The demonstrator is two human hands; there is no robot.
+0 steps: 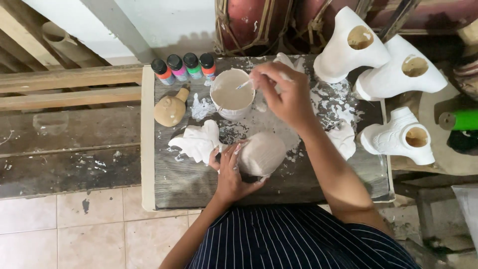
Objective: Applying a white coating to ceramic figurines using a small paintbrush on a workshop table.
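The left hand [230, 172] gripped a rounded, off-white plaster figurine [262, 153] resting on the paint-spattered grey wooden tabletop [189, 182]. The right hand [284, 92], arm extended forward, pinched a thin brush [244, 84] over the white paint cup [231, 93]. Four small paint bottles [183, 67] stood at the tabletop's far edge, above a tiled floor [74, 234].

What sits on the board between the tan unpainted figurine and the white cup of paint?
In the head view, only a dried splash of white paint lies between the tan figurine and the paint cup; no object stands there.
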